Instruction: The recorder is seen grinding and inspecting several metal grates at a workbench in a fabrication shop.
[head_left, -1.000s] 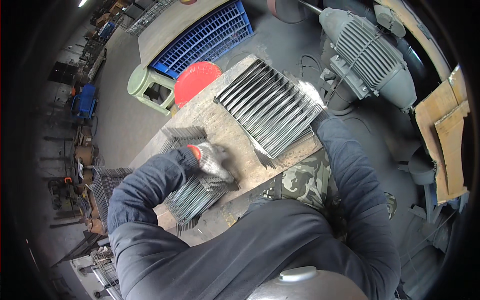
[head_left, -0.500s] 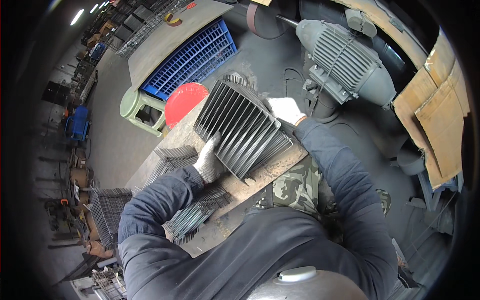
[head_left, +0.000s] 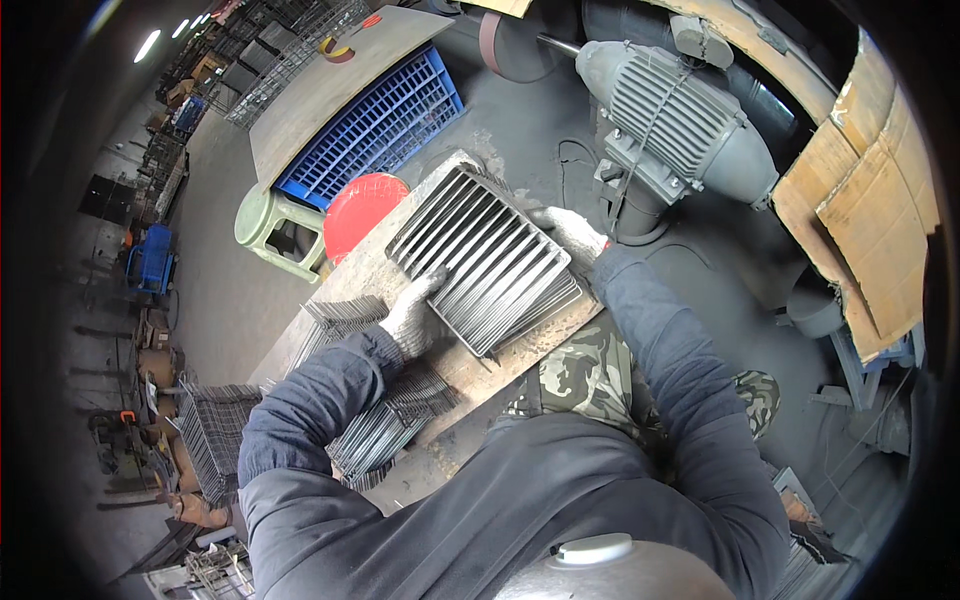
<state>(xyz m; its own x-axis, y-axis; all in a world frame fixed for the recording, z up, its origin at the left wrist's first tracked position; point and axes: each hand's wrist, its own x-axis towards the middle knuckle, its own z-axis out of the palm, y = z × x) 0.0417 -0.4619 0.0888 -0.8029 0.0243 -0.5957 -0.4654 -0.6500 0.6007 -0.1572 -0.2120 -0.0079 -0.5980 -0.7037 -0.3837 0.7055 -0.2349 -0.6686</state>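
A stack of dark metal wire racks (head_left: 490,265), rectangular with parallel bars, lies slanted on a worn board in front of me. My left hand (head_left: 412,318), in a whitish knitted glove, is closed on the stack's left side, its thumb over the top rack's edge and its other fingers mostly hidden. At the opposite side, my right hand (head_left: 575,235), gloved too, is closed against the stack's right edge; its fingertips are partly hidden. The racks' edges fan out a little at the near right corner.
More wire racks (head_left: 385,430) lie by my left forearm, others (head_left: 212,430) farther left. Beyond the board (head_left: 465,372) stand a red round stool (head_left: 365,212), a pale green stool (head_left: 262,225) and a blue plastic crate (head_left: 375,125). A grey motor (head_left: 685,120) and cardboard (head_left: 870,215) are at right.
The rack stack has come down flatter on the board and its bars line up more evenly. Both hands stay at its sides. The whole view has shifted slightly.
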